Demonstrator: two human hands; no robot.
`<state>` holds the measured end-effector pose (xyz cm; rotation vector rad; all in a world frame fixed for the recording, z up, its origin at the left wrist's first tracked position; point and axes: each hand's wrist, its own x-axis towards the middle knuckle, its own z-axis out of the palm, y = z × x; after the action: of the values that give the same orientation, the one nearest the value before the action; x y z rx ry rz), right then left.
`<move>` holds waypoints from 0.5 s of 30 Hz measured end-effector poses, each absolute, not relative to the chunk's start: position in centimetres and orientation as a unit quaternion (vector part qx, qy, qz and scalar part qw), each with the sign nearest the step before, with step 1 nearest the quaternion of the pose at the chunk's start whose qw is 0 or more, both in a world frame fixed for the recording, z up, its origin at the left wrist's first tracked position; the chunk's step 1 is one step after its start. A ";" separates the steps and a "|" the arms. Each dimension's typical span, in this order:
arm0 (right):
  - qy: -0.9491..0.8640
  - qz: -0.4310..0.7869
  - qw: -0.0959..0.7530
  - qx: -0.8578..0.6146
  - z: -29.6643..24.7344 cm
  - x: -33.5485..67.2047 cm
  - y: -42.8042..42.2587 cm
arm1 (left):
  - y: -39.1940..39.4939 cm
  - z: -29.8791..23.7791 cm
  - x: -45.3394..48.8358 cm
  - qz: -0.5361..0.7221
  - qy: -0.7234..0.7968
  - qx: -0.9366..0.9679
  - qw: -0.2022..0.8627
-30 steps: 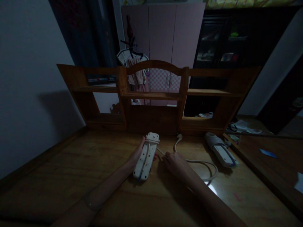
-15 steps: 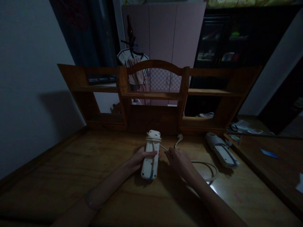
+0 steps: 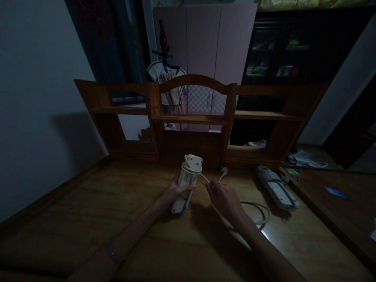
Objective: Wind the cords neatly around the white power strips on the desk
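My left hand is closed round the middle of a white power strip, which is tilted with its far end raised off the wooden desk. Several turns of its white cord wrap round that far end. From there the cord runs to my right hand, where the fingers pinch it. Beyond my right hand the plug lies near the foot of the shelf. A loose loop of cord rests on the desk to the right of my right wrist.
A second power strip, its cord wound round it, lies at the right. Along the back of the desk stands a wooden shelf unit. A blue card lies on the lower surface at the right.
The power strip has tilted and turned in my left hand, its far end rising and its near end shifting slightly left. My right hand still pinches the cord and has barely moved.
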<state>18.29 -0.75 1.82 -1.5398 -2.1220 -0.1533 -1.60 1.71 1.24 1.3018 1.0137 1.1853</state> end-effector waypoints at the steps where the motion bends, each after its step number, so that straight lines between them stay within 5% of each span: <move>1: -0.783 -0.055 0.256 -0.565 1.8 18.3 -0.8 | 1.8 1.5 -1.6 0.513 0.422 0.560 0.496; 7: -0.806 -0.049 0.254 -0.532 2.1 18.2 -0.9 | 3.3 2.1 -3.1 0.559 0.483 0.614 0.277; 15: -0.862 -0.154 0.267 -0.403 3.4 18.3 -2.2 | 4.1 1.5 -5.8 0.360 0.626 0.689 -0.065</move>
<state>18.25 -2.16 3.37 -1.0892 -2.3260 -0.4171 -5.82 4.15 1.52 2.2605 2.0512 1.1792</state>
